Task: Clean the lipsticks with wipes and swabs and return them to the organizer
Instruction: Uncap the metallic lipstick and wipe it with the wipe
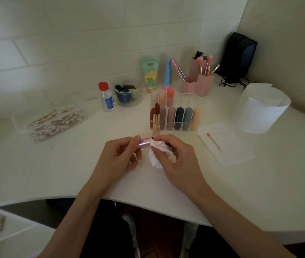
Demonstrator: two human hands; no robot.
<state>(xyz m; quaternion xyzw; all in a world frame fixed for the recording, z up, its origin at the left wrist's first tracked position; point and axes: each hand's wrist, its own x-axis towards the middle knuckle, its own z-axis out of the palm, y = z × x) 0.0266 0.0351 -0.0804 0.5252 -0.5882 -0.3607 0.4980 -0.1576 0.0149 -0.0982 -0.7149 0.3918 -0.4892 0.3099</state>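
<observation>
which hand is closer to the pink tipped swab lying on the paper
Right. The right hand, pinching a wipe, is just left of the swab; the left hand, gripping the pink tube, is farther left, beyond the right hand.

Left hand (119, 153): pinched a pink metallic tube (145, 142), held sideways.
Right hand (175, 159): pressed a crumpled, pink-stained wipe (157, 151) against the tube's end.
Open lipstick (156, 118): stood upright just before the organizer (188, 94).

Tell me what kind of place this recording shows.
Probably a home vanity desk: a clear lipstick organizer, a pink brush holder and a box of cotton swabs stand on a white tabletop by a tiled wall.
</observation>
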